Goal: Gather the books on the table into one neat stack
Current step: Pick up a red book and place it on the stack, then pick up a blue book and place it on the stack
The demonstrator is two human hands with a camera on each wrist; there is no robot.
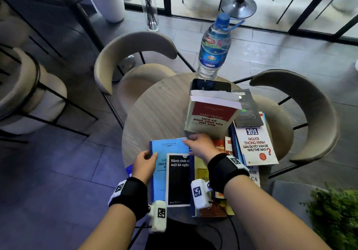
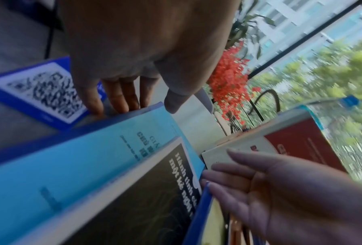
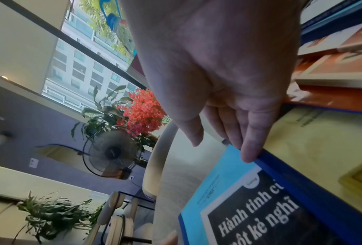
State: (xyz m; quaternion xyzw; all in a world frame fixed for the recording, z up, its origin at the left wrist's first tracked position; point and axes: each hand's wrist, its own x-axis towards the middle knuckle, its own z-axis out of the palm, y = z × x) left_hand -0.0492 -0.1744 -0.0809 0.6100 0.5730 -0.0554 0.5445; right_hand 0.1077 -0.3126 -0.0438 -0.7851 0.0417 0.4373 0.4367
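Observation:
A light blue book lies at the near left of the round table with a black book on top of it. My left hand grips the blue book's left edge, thumb on the cover, fingers beneath the edge. My right hand touches the blue book's far right corner with fairly straight fingers, thumb free. Behind it a thick red and cream book tops a pile. A white "101" book and a yellow book lie askew on the right.
A water bottle and a dark phone stand at the table's far edge. A dark booklet lies beside the red book. A blue QR card sits left of my left hand. Curved chairs ring the table.

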